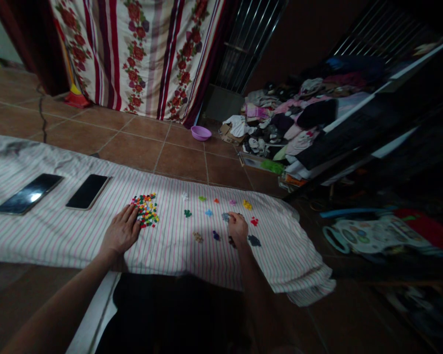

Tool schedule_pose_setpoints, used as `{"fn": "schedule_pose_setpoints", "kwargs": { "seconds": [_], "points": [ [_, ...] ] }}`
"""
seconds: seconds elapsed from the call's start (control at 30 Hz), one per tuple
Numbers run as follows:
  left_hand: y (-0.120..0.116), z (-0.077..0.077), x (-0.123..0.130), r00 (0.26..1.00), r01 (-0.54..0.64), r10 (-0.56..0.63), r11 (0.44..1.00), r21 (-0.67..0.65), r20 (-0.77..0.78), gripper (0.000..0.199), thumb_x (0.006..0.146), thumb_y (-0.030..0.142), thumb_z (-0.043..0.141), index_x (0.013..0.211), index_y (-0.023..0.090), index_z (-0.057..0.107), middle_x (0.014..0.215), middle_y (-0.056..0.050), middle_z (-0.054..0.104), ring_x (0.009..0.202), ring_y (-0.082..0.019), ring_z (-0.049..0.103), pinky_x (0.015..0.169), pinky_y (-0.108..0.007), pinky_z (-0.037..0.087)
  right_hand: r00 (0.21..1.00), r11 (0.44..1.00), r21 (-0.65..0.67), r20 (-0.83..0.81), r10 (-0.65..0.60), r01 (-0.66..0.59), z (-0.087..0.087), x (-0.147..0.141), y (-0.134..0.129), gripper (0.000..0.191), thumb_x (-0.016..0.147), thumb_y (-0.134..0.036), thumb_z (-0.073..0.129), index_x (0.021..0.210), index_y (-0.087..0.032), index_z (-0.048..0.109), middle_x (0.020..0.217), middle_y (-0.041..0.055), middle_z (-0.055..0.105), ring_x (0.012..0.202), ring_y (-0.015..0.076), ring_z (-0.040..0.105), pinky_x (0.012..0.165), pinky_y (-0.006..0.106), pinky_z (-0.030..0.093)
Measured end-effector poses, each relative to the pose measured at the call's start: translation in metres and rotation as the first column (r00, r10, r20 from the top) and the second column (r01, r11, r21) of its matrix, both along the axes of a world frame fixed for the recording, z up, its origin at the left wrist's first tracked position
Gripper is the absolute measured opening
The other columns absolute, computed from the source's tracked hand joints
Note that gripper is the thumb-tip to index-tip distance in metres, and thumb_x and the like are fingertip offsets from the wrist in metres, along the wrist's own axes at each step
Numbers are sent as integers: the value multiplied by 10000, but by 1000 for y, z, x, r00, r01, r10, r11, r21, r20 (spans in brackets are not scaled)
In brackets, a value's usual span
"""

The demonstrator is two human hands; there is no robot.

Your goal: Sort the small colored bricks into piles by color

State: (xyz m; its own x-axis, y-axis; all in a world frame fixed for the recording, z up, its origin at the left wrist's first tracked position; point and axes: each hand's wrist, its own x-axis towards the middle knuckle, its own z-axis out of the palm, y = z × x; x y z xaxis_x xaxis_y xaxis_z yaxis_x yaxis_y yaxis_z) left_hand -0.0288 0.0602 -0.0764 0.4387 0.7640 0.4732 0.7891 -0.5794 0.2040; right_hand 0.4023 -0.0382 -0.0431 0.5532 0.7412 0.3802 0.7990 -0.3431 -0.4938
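Observation:
A mixed pile of small coloured pieces [146,210] lies on the striped cloth [173,255]. My left hand [122,228] rests flat at its left edge, fingers spread and touching the nearest pieces. Over the small single-colour heaps, my right hand [238,228] is closed in a pinch beside a grey-blue heap [225,217]; what its fingertips hold, if anything, is too small to see. Around it lie a red heap [254,221], a dark grey heap [254,241], a yellow heap [247,204] and a dark blue heap [216,235]. A brown heap is partly hidden by the right hand.
Two phones, one [29,193] at the far left and one [88,191] nearer the pile, lie on the cloth. Beyond are a tiled floor, a pink basin [201,132], a flowered curtain [136,59] and heaped clothes [280,113].

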Motion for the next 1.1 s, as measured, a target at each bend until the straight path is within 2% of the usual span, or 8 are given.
{"fn": "schedule_pose_setpoints", "kwargs": {
  "seconds": [0.27,0.43,0.63,0.83,1.0,1.1],
  "points": [
    [0,1,1,1000,-20,19,1000,10,16,521,953,392,332,1356,111,504,1432,-188,521,1409,-312,392,1094,-504,404,999,999,47,-27,-20,21,1,3,-1,373,765,-213,400,942,-175,726,979,113,709,955,238,619,917,370,466],
    [0,2,1,1000,-10,10,1000,-3,30,524,954,397,330,1356,110,505,1430,-184,523,1408,-313,391,1103,-503,395,997,998,23,-52,-57,58,2,3,0,404,752,-192,377,948,-150,729,988,131,702,971,250,616,912,376,460],
    [-1,4,2,999,-32,33,999,-20,34,528,957,397,335,1355,99,516,1434,-196,515,1405,-320,394,1100,-501,396,998,998,61,-53,-28,31,6,-11,5,397,769,-216,381,946,-163,732,968,115,709,937,239,623,901,368,477],
    [-3,9,3,999,-43,43,999,-15,16,512,965,372,336,1350,98,533,1434,-177,524,1401,-312,402,1100,-485,403,983,974,156,-58,175,-164,12,-62,27,349,814,-231,407,923,-167,733,947,119,721,926,231,647,896,361,505],
    [-3,10,4,999,-40,40,999,-3,-5,505,972,350,332,1346,79,536,1442,-179,516,1403,-313,397,1084,-487,420,894,882,231,-90,440,-411,4,-123,41,323,849,-212,422,942,-195,731,937,84,719,909,201,658,843,326,533],
    [-2,9,3,999,-35,35,999,15,-10,502,975,338,329,1343,62,533,1436,-187,519,1405,-314,395,1082,-481,424,827,834,190,-139,545,-518,-3,-159,47,324,865,-178,426,971,-209,730,942,71,712,892,183,657,810,298,537]
  ]
}}
